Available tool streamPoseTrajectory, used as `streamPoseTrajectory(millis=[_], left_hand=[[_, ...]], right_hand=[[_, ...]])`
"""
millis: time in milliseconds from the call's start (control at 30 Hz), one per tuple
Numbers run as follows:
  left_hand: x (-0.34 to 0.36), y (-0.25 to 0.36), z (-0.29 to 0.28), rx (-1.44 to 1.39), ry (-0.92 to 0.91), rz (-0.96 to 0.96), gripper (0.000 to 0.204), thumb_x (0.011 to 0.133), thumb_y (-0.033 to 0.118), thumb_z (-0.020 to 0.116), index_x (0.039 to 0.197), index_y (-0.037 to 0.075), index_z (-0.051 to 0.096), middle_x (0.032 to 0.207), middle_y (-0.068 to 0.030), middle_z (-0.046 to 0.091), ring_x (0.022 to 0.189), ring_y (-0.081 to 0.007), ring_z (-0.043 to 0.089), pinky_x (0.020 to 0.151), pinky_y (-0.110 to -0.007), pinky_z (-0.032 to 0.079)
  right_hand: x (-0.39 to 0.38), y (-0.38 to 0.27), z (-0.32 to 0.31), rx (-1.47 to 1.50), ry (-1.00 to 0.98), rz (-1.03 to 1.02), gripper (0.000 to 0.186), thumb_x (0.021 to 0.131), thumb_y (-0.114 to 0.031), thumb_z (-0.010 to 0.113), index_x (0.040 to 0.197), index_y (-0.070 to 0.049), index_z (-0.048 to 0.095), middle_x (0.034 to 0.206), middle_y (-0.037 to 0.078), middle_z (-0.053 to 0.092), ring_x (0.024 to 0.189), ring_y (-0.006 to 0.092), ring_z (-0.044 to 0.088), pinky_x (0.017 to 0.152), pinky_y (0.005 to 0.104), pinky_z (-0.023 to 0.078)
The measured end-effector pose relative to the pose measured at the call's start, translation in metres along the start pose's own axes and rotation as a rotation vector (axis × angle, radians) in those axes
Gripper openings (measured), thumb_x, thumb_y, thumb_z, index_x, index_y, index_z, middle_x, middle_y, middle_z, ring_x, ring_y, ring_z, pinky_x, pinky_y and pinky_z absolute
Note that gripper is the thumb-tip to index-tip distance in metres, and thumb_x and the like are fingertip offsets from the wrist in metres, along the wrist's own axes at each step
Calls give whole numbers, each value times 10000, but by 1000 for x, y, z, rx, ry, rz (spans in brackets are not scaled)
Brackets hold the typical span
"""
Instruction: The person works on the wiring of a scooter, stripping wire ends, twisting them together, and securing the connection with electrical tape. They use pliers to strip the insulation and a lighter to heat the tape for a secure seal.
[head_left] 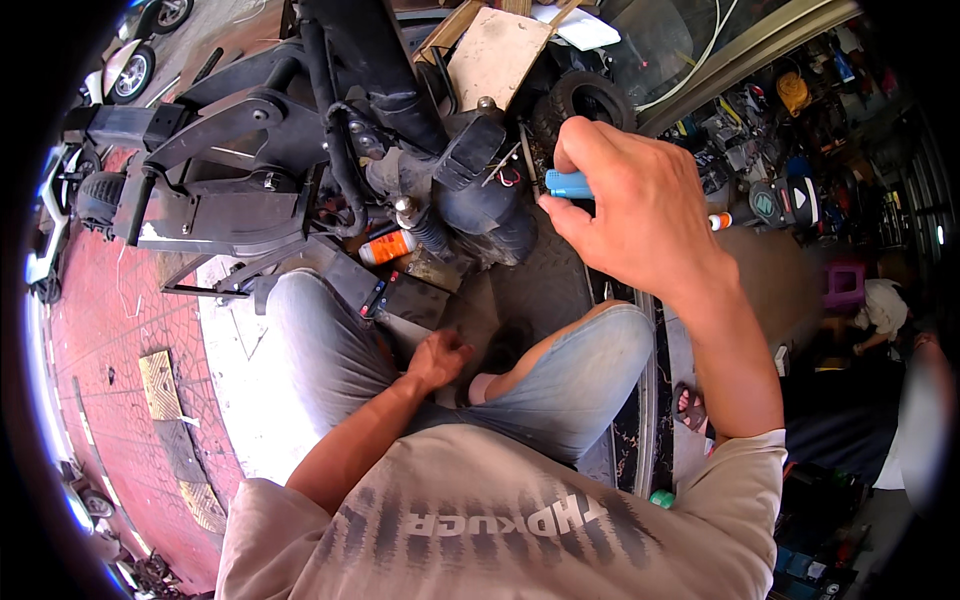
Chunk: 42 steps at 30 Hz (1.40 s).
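Raised at upper right of centre, my right hand (pixel 640 200) is closed, pinching a small blue plastic piece (pixel 568 184) between thumb and fingers. Its full shape is hidden by the hand. Low between my knees, my left hand (pixel 440 362) has its fingers loosely curled, with nothing visible in them. In front of me stands a dark scooter frame (pixel 220 205) with thick black arms, hoses and a coil-spring shock absorber (pixel 425 228). The blue piece is held just right of the frame's rounded black housing (pixel 485 215).
An orange and white can (pixel 388 247) lies under the frame, near a dark box (pixel 415 300). Behind are a tyre (pixel 590 100) and a wooden board (pixel 497 55). Cluttered parts (pixel 740 130), a purple stool (pixel 843 285) and another person (pixel 882 310) are at right.
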<state>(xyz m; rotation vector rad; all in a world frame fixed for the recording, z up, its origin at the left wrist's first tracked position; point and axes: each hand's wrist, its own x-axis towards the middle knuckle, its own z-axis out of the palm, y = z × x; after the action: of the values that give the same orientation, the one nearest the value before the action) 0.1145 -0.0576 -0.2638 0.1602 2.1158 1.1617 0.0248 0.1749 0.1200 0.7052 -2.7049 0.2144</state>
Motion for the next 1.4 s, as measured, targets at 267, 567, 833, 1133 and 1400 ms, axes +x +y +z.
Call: streamPoseTrajectory(millis=[267,567,833,1133,1400], left_hand=[[-9,19,-11,-46,-3,12,424,956,401,741,1103,12,823,1141,-275,814,1146,-457,773,1012,-514,599],[-14,22,-14,-89,-6,38,445,964,428,752,1074,0,807,1106,-266,808,1128,-453,765,1007,-512,586],[-14,26,-13,-111,-45,18,434,960,432,776,1073,15,812,1109,-253,810,1135,-443,766,1011,-492,585],[-14,20,-14,-117,-16,17,412,963,428,775,1064,31,822,1110,-232,821,1128,-419,777,1018,-478,591],[-15,19,-9,-53,-24,88,391,969,409,767,1046,29,820,1088,-227,824,1090,-411,787,992,-477,600]], right_hand=[[43,-16,-16,-216,-178,-245,227,821,-54,772,967,-42,599,845,143,717,828,396,761,708,527,599],[53,-22,-16,-262,-286,-246,270,806,-47,804,989,-33,607,880,164,731,835,405,769,728,525,618],[58,-21,-15,-289,-320,-237,286,807,-52,814,1013,-26,618,898,167,740,852,411,773,738,529,621],[31,-19,-32,-134,-353,66,363,853,-145,889,1009,-42,579,898,145,730,871,431,745,735,533,557],[5,-8,-13,4,-86,30,361,826,-103,881,991,-48,566,833,137,664,747,415,686,659,494,517]])
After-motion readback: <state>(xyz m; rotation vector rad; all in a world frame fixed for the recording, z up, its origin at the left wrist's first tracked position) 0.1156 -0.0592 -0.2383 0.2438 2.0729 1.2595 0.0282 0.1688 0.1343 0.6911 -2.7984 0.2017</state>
